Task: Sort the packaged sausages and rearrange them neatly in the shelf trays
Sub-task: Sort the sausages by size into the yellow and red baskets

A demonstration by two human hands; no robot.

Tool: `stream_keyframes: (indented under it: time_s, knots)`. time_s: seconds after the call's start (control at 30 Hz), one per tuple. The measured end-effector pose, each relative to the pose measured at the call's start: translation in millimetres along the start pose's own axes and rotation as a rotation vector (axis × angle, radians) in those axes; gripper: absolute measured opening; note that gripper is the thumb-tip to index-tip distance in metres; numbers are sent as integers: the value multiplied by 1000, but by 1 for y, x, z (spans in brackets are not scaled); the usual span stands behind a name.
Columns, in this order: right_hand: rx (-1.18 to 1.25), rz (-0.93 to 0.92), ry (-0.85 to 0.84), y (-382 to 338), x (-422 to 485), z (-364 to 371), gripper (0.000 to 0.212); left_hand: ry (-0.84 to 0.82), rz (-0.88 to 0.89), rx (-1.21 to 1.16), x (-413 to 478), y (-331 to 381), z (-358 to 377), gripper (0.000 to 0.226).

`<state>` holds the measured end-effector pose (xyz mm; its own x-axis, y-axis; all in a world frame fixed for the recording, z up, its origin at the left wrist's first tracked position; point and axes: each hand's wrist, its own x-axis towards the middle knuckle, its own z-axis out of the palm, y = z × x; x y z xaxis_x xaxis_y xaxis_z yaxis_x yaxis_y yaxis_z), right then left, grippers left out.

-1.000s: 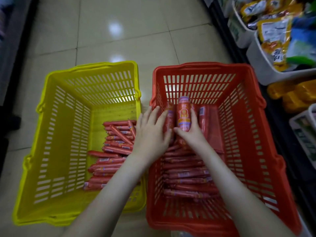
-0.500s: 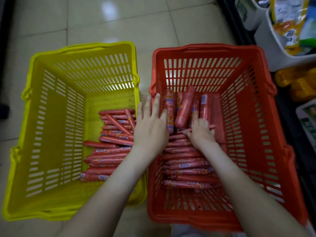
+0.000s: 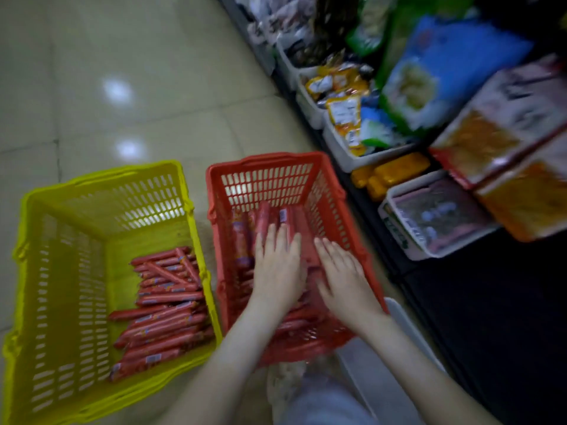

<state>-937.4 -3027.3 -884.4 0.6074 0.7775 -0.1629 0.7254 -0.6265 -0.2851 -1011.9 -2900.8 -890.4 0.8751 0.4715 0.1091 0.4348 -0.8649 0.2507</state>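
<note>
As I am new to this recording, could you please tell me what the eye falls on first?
Two bright baskets on the floor stand out: a yellow basket on the left, holding a heap of red sausages, and a red basket beside it. In the red one, the left hand and right hand lie flat, fingers straight, on more sausages. White shelf trays of packets line the right.

Red slotted plastic basket [image 3: 270, 159] on beige tiled floor [image 3: 138, 56], red-wrapped sausages [image 3: 242, 240] piled inside. Left hand [image 3: 277, 271] and right hand [image 3: 345, 279] are both in it, fingers [image 3: 271, 237] straight, flat on the sausages. Yellow slotted plastic basket [image 3: 101, 179] is just left of it, holding a second sausage pile [image 3: 165, 305]. White shelf trays [image 3: 340, 156] of packets are to its right. Motion blur.
</note>
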Motion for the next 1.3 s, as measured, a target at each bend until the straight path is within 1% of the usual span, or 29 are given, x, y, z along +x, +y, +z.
stream_keyframes:
  time_s: [0.07,0.13,0.23,0.33,0.4,0.47,0.53,0.63,0.73,0.8,0.83,0.9,1.0,1.07,1.13,1.2,1.23,1.3]
  knots:
    - [57,62,93,17,-57,-44,66,16,138,-84,-8,58,-29,55]
    - [89,163,194,37,-120,-81,65,17,282,-162,-22,118,-55,55]
    - [157,357,328,67,-226,-120,66,2,516,-254,-64,215,-86,48]
    - [267,588,454,95,-343,-139,63,-111,715,-330,-131,314,-100,51]
    - [296,750,525,114,-424,-137,59,-227,836,-366,-185,375,-99,50]
    - [343,916,599,129,-506,-123,53,-378,977,-359,-244,431,-90,50]
    - [398,1074,646,138,-581,-95,46,-515,1086,-292,-306,476,-69,52]
    - [519,1329,619,139,-680,-24,42,-724,1208,-140,-399,515,-22,52]
    - [617,1573,556,135,-752,66,54,-889,1282,37,-473,525,34,52]
    - [677,1675,525,131,-780,118,64,-967,1326,142,-508,524,69,54]
    - [681,1689,494,130,-790,140,63,-996,1337,193,-521,521,87,54]
    - [656,1654,407,130,-801,176,59,-1040,1336,280,-538,515,121,55]
    - [571,1532,262,143,-808,219,58,-1091,1334,355,-555,509,164,54]
    - [551,1435,152,155,-805,241,53,-1189,1282,354,-564,509,186,48]
    - [530,1371,45,165,-798,262,65,-1298,1306,321,-572,510,209,43]
    - [527,1409,-27,177,-794,279,66,-1332,1391,352,-580,512,233,42]
    - [505,1442,-24,183,-792,281,68,-1323,1404,375,-581,512,241,43]
    - [531,1504,-13,198,-787,285,78,-1280,1417,509,-580,515,260,48]
